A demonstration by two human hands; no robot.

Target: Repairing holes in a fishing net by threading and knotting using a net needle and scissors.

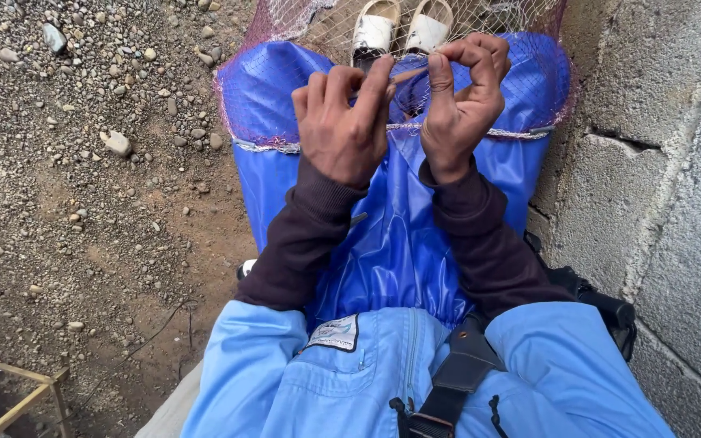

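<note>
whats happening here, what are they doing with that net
A person sits on gravel ground beside a grey block wall, a shiny blue plastic apron over the lap. A fine reddish mesh net is draped across the knees. Both hands are raised over it: the left hand and right hand pinch a thin light-coloured stick-like tool between their fingers at the netting. White shoes show beyond.

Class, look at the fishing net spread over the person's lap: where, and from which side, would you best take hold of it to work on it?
Probably pinch the net along its corded edge, coming from above. The mesh is thin and limp over the blue apron, so only the thicker cord gives a firm grip. The left hand and right hand already pinch it from above, with a thin brown tool between them.
</note>
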